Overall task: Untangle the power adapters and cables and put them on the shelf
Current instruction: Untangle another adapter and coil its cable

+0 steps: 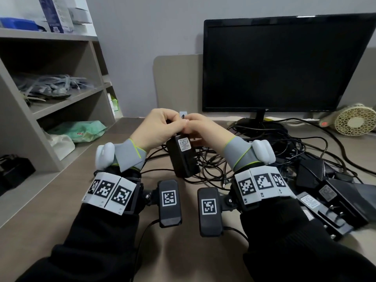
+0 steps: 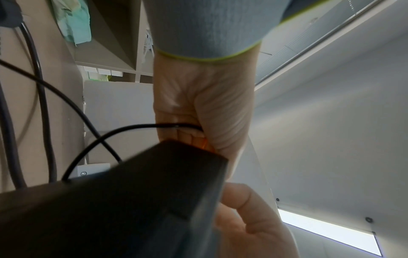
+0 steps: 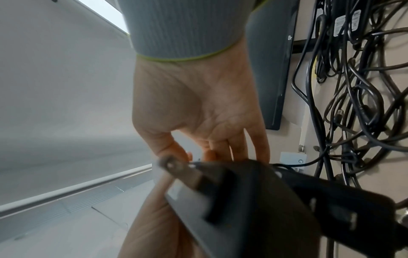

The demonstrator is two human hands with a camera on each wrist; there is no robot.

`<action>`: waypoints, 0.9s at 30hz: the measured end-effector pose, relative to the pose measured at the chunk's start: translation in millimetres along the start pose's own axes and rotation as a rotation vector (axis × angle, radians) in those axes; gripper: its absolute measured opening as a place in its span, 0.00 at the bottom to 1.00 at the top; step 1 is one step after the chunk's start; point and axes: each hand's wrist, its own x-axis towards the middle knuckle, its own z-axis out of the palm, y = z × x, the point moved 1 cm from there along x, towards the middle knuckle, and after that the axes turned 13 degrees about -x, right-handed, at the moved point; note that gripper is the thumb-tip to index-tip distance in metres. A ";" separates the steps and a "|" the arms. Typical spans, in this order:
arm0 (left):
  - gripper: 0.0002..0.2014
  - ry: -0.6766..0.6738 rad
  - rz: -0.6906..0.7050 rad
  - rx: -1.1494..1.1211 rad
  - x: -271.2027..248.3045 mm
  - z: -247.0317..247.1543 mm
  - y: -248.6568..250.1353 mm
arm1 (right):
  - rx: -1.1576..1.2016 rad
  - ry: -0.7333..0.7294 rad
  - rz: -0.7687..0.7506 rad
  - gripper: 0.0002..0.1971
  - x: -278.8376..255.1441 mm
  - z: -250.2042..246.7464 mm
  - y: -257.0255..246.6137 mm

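A black power adapter with a white label hangs tilted over the desk, prongs toward me. My left hand is curled into a fist at its top end, and the left wrist view shows it gripping the adapter's thin black cable above the adapter body. My right hand meets it from the right. In the right wrist view its thumb and forefinger pinch the cable just beyond the adapter. A tangle of black cables lies on the desk behind and to the right.
Several more black adapters lie at the right desk edge. A grey shelf unit stands on the left with bagged cable ties and green bags. A black monitor and a small cream fan stand at the back.
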 end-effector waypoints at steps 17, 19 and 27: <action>0.20 0.076 0.007 0.072 5.8 5.1 -30.0 | -0.105 -0.022 -0.145 0.17 8.6 9.1 13.8; 0.21 0.062 0.010 0.032 4.1 5.4 -28.2 | -0.078 -0.017 -0.142 0.12 9.0 8.7 14.4; 0.22 0.013 -0.043 0.052 -0.3 -20.1 -18.9 | 0.063 0.130 -0.041 0.06 -3.2 -18.4 8.6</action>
